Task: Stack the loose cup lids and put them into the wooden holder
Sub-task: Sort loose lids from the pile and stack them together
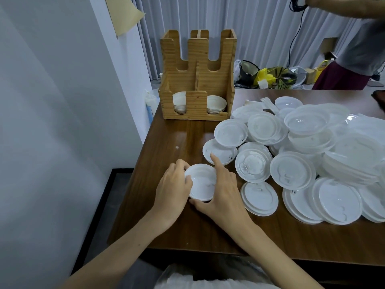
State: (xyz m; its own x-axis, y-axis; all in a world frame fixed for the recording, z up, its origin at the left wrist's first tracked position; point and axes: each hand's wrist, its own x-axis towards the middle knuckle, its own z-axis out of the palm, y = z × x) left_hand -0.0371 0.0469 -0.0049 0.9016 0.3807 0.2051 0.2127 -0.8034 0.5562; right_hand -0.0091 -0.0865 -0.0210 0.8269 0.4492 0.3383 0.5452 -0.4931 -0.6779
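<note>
**Squaring a stack before loading.** The small stack of lids (201, 182) sat on the counter (166, 142) near its front-left corner, held between both hands and well apart from the wooden holder (198, 76) at the far left end. The left hand (174, 185) curled its fingers round the stack's left rim. The right hand (221, 190) cupped the right side, with the thumb laid along the near edge and the index finger straight, its tip reaching over a single lid (226, 151) just behind. Only a few lids appeared nested, so the step in hand was judged to be stack-building, and the large heap of loose lids (312, 155) to the right suggested most of the task remained. The heap mixed smaller and larger lids, some translucent. Good practice would be to add only lids of the stack's own diameter and facing, seating each rim fully before taking another, since a cocked lid would likely tilt everything above it. Two front compartments of the holder already contained short stacks, the left stack (179, 102) and the right stack (216, 104); which one matched this size could not be told. Carrying would call for a grip from both sides with light downward pressure, as thin plastic lids probably slide apart readily.
</note>
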